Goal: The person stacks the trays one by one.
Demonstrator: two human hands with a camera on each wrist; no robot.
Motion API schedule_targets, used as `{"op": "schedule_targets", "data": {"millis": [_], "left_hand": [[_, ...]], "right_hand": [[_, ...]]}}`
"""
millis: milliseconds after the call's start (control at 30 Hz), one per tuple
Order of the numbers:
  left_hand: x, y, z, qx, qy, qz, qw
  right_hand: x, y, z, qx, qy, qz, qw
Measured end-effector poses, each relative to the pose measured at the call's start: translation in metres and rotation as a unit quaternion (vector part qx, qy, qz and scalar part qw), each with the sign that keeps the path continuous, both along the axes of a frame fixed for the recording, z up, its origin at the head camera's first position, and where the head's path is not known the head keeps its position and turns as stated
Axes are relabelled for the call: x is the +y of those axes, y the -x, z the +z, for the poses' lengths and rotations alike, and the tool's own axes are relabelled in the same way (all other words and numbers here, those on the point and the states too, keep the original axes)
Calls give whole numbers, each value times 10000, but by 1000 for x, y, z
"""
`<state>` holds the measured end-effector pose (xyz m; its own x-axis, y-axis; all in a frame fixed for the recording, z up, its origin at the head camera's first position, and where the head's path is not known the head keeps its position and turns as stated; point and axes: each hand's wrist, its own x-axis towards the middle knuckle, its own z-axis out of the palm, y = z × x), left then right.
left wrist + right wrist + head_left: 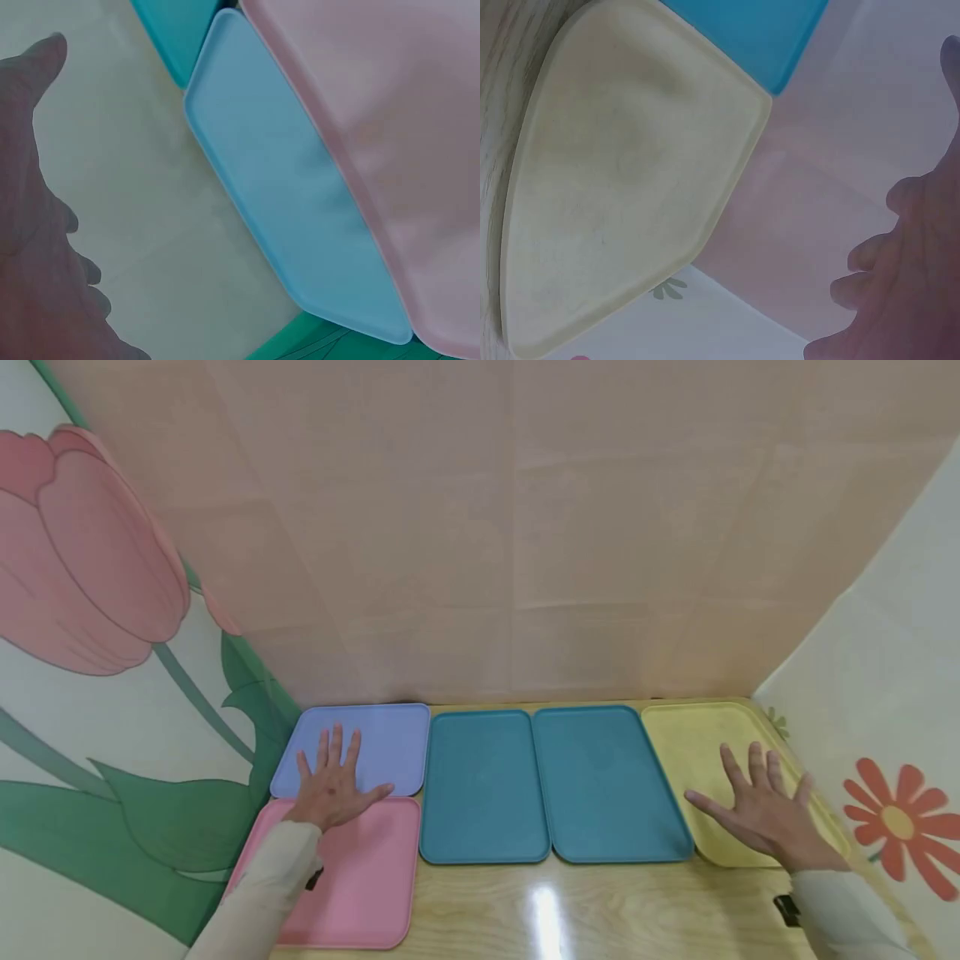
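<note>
My left hand point(332, 789) is held with fingers spread over the line between the lavender tray point(393, 747) and the pink tray point(367, 877). Over the yellow tray point(690, 735) my right hand point(768, 814) is spread the same way, thumb pointing left. Neither hand holds anything. In the left wrist view the left hand point(37, 217) shows at the left edge, apart from the trays. The right wrist view has the right hand point(900, 270) at its right edge, with the yellow tray point(630, 165) beyond it.
Two teal trays, a left one point(486, 785) and a right one point(611, 785), lie side by side between the hands. All trays sit on a wooden table point(480, 906). A beige cloth point(480, 527) rises behind; flower-printed panels point(847, 693) stand at both sides.
</note>
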<state>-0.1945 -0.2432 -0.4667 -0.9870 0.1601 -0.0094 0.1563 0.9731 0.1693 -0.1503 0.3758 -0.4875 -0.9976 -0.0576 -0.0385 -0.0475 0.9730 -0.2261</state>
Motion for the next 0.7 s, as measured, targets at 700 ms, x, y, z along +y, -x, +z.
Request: {"op": "schedule_targets", "data": {"millis": [700], "left_hand": [[4,-5,-17,55,-102,-1,9999]], "right_hand": [[-14,1,-12,-92,198,93,9997]]}}
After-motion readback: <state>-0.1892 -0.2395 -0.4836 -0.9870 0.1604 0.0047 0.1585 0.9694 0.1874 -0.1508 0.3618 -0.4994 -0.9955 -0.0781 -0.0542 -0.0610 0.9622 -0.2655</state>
